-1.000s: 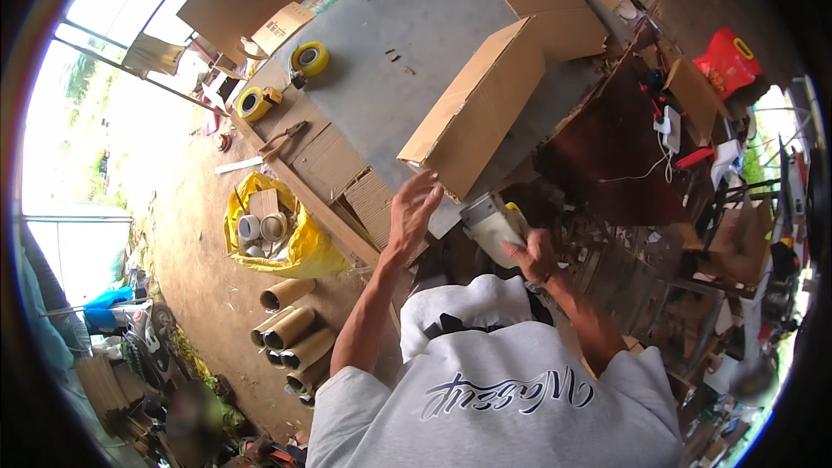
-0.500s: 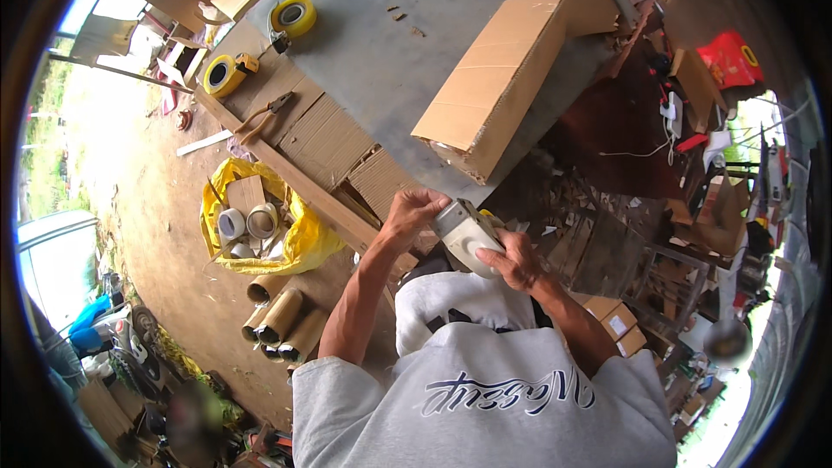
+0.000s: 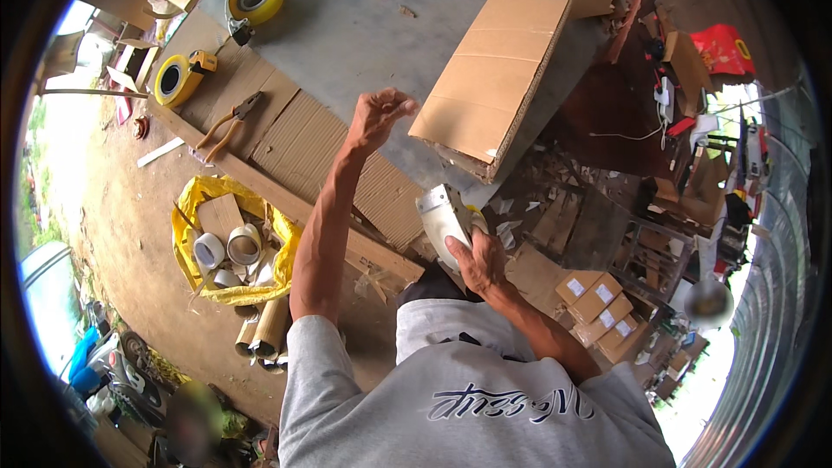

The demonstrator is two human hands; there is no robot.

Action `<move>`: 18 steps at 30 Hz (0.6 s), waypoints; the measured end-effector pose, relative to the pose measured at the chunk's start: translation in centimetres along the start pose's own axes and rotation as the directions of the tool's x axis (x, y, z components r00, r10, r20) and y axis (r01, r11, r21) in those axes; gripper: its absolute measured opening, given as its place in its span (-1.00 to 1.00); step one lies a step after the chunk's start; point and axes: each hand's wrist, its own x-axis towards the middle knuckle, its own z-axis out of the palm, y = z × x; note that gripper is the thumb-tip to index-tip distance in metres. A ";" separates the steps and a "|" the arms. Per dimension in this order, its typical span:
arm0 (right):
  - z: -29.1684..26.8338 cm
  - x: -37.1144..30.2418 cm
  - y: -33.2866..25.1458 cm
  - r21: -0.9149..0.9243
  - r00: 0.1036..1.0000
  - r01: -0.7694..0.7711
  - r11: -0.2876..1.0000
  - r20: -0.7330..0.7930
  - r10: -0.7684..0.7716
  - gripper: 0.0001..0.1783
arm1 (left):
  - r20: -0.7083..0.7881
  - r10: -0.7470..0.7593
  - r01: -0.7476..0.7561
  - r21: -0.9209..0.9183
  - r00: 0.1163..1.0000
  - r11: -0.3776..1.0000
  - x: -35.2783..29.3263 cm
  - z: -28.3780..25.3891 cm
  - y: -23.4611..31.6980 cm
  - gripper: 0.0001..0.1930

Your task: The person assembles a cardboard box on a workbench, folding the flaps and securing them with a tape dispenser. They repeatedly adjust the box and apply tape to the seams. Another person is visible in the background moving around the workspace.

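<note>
My left hand (image 3: 380, 119) is raised over the grey tabletop (image 3: 347, 39), just left of the box. Its fingers are loosely bent and slightly blurred, and nothing shows in them. My right hand (image 3: 482, 262) grips a cream-coloured tape dispenser (image 3: 445, 218) with a metal front end; a bit of yellow shows at its side. The dispenser is in front of my chest, below the near end of the box. A long brown cardboard box (image 3: 496, 65) lies on the table, its near end toward me.
Yellow tape rolls (image 3: 265, 9) and orange-handled pliers (image 3: 230, 126) lie on the table's left part. Left of the table edge stands a yellow bag (image 3: 290, 243) with white rolls, near cardboard tubes (image 3: 276, 327). Small cartons (image 3: 598, 303) are stacked at right.
My left hand has let go of the dispenser's metal end and moved up and left over the table. The dispenser stays in my right hand, shifted slightly left.
</note>
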 end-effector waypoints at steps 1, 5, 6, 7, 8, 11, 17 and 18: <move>0.6 0.3 -0.1 -0.016 1.000 -0.001 1.000 -0.022 0.000 -0.38 | 0.024 0.029 -0.029 -0.014 0.999 0.999 1.0 -0.2 -0.4 -0.77; 2.9 1.5 0.6 -0.056 0.994 -0.039 0.998 -0.104 0.033 -0.37 | 0.121 0.082 -0.071 -0.093 0.989 0.993 3.8 0.6 -1.3 -0.75; 3.4 1.5 1.0 -0.090 0.993 -0.062 0.994 -0.103 0.053 -0.37 | 0.142 0.077 -0.060 -0.119 0.987 0.991 4.3 0.9 -1.8 -0.74; 3.9 1.6 1.3 -0.088 0.988 -0.031 0.996 -0.150 0.017 -0.37 | 0.159 0.099 -0.081 -0.115 0.982 0.990 4.8 1.2 -2.2 -0.75; 4.3 1.7 1.6 -0.089 0.980 0.001 0.996 -0.197 -0.019 -0.38 | 0.176 0.121 -0.102 -0.111 0.977 0.988 5.2 1.5 -2.7 -0.75; 4.6 1.9 2.4 -0.075 0.973 0.017 0.997 -0.226 -0.034 -0.40 | 0.185 0.147 -0.127 -0.115 0.972 0.985 6.0 2.5 -3.5 -0.78; 5.5 2.4 3.2 -0.041 0.974 0.006 0.999 -0.228 -0.015 -0.45 | 0.065 0.291 -0.288 -0.049 0.955 0.956 6.9 5.3 -5.9 -0.84; 5.6 2.5 3.3 -0.031 0.973 0.006 1.000 -0.232 -0.013 -0.45 | -0.003 0.303 -0.303 -0.032 0.953 0.952 6.4 6.2 -5.6 -0.85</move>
